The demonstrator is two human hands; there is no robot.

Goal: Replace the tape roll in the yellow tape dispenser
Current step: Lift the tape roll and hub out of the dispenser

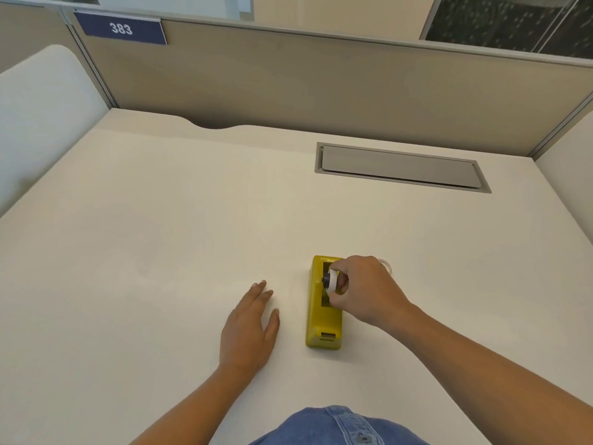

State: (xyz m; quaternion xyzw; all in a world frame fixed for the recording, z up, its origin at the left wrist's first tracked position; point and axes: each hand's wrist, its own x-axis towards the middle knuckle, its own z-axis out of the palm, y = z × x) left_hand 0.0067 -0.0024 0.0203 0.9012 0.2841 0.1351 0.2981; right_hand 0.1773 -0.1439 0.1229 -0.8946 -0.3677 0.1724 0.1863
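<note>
Two hands and one dispenser on a pale desk (160, 236); places given relative to the dispenser.

1. Left hand (248, 329): just left of the dispenser, apart from it. Lies flat on the desk, fingers (260, 289) stretched out and together, nothing held.

2. Dispenser (323, 316): yellow, blocky, standing upright on the desk, cutter end toward the person. Likely weighted and stiff, so it should sit firm under a one-handed pull; if it slides, steady it by the long side walls. Its well is open at the top; the roll sits at or just above that well, and whether it is seated on its slots cannot be told.

3. Roll (332, 282): small, white, on a dark hub (326, 278), over the well. Judged light and rigid at the core, tacky on the outer wrap. Best taken by the flat sides or the hub, not by the tape face.

4. Right hand (359, 289): over the far end of the dispenser, fingertips (342, 279) curled close around the roll, pinching it.

5. Clear object (386, 264): just right of the dispenser, mostly hidden behind the right hand; possibly another roll, not certain.

6. Cable hatch (401, 167): well beyond the dispenser, lid closed, contents unseen.
</note>
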